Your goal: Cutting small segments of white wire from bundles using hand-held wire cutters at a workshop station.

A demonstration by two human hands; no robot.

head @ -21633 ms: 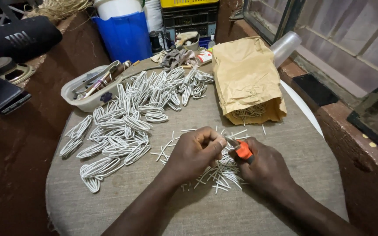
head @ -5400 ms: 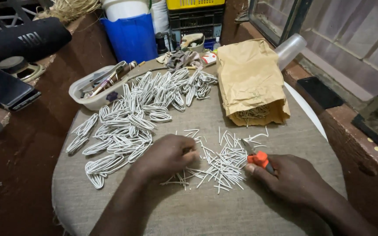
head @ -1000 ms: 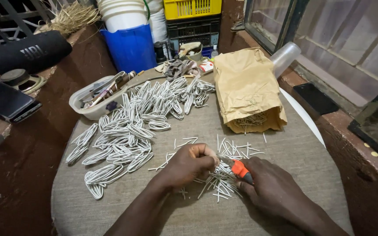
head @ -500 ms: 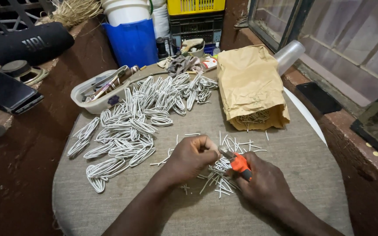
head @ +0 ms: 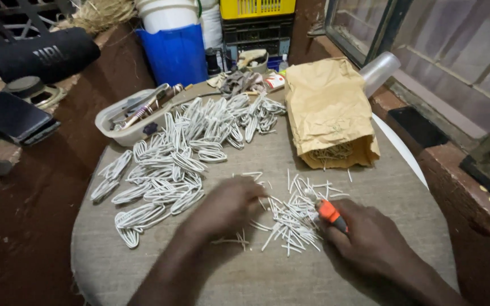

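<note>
Two hands are over the cloth-covered table [head: 143,266]. My right hand [head: 370,241] is closed around an orange-handled tool [head: 330,212]; my left hand [head: 228,207], blurred, rests on short white wire pieces [head: 293,218], grip unclear. Bent wire loops [head: 171,164] lie to the left.

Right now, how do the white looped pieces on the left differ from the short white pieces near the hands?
The white looped pieces are bent into long closed loops; the short white pieces are straight bits. The loops lie in a wide spread from the plastic tray down the table's left; the short bits form a small heap between the left hand and right hand. Both are white and lie on the grey cloth.
</note>
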